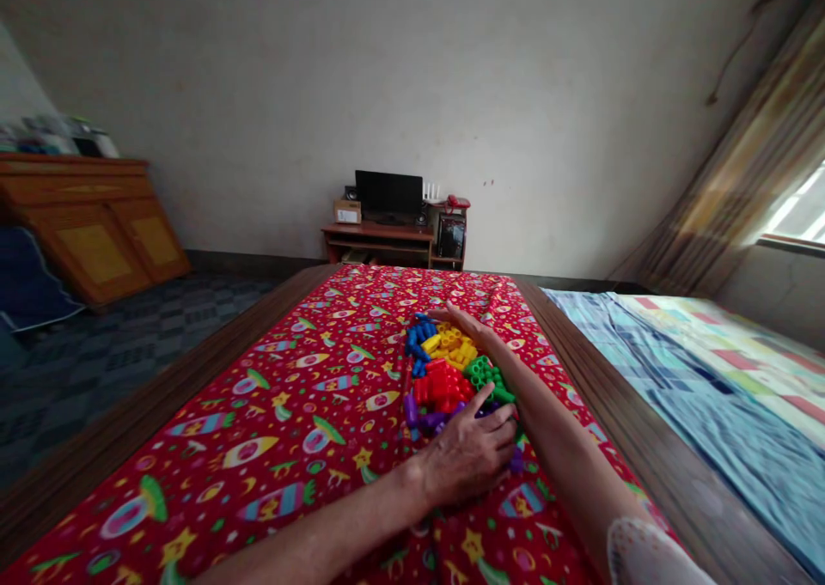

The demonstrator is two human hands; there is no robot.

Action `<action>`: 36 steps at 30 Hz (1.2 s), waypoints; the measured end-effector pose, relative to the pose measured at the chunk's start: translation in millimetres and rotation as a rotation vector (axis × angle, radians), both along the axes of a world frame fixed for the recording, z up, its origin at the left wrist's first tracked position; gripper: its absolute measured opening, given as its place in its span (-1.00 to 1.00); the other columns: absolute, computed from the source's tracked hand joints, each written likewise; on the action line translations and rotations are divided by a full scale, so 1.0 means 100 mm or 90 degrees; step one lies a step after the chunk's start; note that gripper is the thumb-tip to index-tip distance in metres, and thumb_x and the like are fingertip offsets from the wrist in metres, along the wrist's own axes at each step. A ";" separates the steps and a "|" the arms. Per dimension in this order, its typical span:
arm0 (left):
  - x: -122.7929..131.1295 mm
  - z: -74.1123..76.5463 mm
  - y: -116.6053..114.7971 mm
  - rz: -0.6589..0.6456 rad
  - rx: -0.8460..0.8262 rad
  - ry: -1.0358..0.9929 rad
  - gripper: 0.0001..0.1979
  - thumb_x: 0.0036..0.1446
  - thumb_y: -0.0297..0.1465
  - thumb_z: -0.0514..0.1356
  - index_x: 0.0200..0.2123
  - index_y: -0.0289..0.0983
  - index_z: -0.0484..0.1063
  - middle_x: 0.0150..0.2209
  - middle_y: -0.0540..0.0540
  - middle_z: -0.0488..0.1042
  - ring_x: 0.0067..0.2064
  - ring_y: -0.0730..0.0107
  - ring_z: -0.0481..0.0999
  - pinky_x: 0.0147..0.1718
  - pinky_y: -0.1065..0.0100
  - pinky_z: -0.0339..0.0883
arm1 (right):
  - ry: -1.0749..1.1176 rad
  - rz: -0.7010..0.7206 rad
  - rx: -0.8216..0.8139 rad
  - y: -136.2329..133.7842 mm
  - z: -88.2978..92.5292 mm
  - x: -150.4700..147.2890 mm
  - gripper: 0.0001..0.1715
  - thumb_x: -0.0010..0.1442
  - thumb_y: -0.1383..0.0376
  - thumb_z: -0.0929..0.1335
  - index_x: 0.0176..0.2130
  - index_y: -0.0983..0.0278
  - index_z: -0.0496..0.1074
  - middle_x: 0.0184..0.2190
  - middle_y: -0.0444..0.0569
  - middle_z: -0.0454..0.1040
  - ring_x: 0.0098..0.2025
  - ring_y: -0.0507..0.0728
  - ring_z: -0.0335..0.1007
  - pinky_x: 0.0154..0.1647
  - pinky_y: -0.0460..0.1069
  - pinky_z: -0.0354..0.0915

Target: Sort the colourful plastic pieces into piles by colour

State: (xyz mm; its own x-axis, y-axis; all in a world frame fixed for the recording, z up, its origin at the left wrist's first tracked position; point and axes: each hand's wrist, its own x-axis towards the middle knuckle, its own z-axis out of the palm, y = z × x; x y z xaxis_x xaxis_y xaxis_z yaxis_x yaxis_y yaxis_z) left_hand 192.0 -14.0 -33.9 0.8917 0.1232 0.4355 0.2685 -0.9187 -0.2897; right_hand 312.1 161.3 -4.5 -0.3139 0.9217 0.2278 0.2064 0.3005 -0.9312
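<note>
presently, coloured plastic pieces (444, 385) lie heaped on the red patterned cloth (351, 327).
left hand (473, 452) curves over the near-side purple pieces (430, 423), fingers parted, any grip not determinable; right hand (468, 323) lies along the heap's far side, fingers extended and open, beside the yellow pieces (452, 341).

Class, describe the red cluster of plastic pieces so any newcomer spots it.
On the rocket-print cloth lies a heap of coloured plastic pieces, between the left hand and the right hand. In its middle is the red cluster. It alone there is red: yellow pieces lie beyond it, green pieces to its right, purple pieces nearer.
</note>
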 end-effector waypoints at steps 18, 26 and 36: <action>-1.94 0.03 0.25 0.380 -0.101 -0.263 -0.75 0.32 -0.35 -0.06 -0.14 -0.26 0.38 0.02 -0.20 0.42 0.12 0.16 0.38 0.21 -0.01 0.16 | -0.069 -0.114 0.097 -0.52 0.22 0.09 -0.11 0.08 -0.35 0.16 -0.11 0.28 0.55 -0.08 0.14 0.55 0.11 0.35 0.36 0.20 0.24 0.16; -0.98 0.09 -0.12 0.083 -0.085 -0.045 -0.64 0.31 -0.25 0.02 0.13 -0.13 0.33 0.22 -0.09 0.33 0.32 0.17 0.12 0.30 -0.06 -0.19 | -0.200 -0.309 0.065 -0.86 -0.48 0.77 -0.08 0.09 -0.38 0.05 -0.32 0.27 0.51 -0.28 0.15 0.57 -0.02 0.36 0.44 0.08 0.24 0.27; -0.64 0.00 0.01 0.103 -0.003 0.073 -0.87 0.25 -0.42 0.10 -0.21 -0.25 0.45 -0.21 -0.05 0.52 0.09 0.27 0.35 0.35 0.08 -0.21 | 0.092 0.158 -0.179 -0.80 -0.28 -0.73 0.02 0.13 -0.38 -0.01 0.03 0.24 0.48 0.02 0.13 0.51 0.15 0.26 0.35 0.24 0.23 0.13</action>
State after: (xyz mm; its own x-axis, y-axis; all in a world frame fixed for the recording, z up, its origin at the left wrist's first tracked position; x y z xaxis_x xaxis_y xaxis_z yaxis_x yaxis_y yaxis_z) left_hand 128.1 -13.1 -33.5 0.9037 0.2708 0.3318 0.3785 -0.8673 -0.3232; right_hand 239.6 81.8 -32.2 -0.5174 0.8550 0.0358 0.0205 0.0542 -0.9983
